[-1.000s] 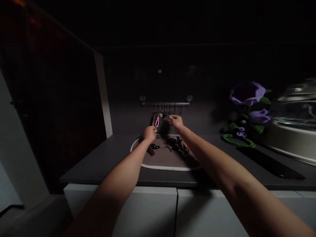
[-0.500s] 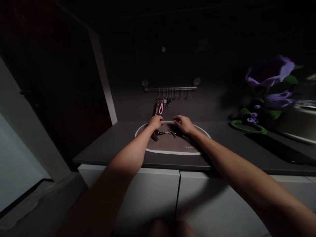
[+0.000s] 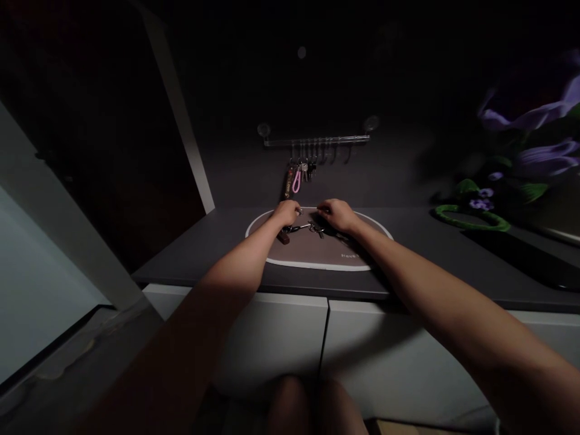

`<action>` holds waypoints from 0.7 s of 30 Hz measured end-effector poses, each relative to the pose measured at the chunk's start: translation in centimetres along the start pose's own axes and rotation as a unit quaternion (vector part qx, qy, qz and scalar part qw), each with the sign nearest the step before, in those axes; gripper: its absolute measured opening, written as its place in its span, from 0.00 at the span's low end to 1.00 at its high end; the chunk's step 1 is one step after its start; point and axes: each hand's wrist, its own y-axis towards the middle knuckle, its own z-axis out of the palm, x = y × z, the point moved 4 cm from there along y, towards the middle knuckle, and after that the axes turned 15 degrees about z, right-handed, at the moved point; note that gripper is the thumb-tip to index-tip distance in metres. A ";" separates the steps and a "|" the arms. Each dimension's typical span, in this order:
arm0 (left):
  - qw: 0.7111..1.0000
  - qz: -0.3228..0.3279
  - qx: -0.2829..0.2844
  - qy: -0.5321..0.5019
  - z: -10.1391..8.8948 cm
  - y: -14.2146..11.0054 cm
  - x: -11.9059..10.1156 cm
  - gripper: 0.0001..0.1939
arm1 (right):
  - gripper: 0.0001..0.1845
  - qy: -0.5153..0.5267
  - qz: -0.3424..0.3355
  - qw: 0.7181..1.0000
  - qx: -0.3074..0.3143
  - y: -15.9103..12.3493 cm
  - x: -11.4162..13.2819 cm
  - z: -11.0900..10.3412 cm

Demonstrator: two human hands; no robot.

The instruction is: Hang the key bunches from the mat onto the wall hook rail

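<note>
Far to the left of the left hand, a dark counter (image 3: 194,260) runs across the view. Above that hand, a clear rail (image 3: 317,141) holds small hooks. A brown strap (image 3: 289,182) and a pink loop (image 3: 296,181) hang from the hooks with some keys.

The left hand (image 3: 286,212) is curled, with its fingers bent down at the top of an oval brown mat (image 3: 317,257). Its fingertips (image 3: 296,211) are by a small silver ring (image 3: 299,212), but I cannot tell if they pinch it. Just below this hand lies a brown key tag (image 3: 283,238).

A thin metal key (image 3: 301,228) lies flat on the mat between the hands. It points sideways, left to right.

The right hand (image 3: 338,215) is curved and rests on dark keys (image 3: 333,229). I cannot tell if it grips them. Below it, the mat has small white writing (image 3: 349,255), too small to read.
</note>
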 end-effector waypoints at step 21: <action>0.998 0.053 -0.036 -0.008 -1.9 -0.4 -1.8 0.07 | 0.14 -0.041 0.001 0.999 0.020 -0.7 0.9 -1.0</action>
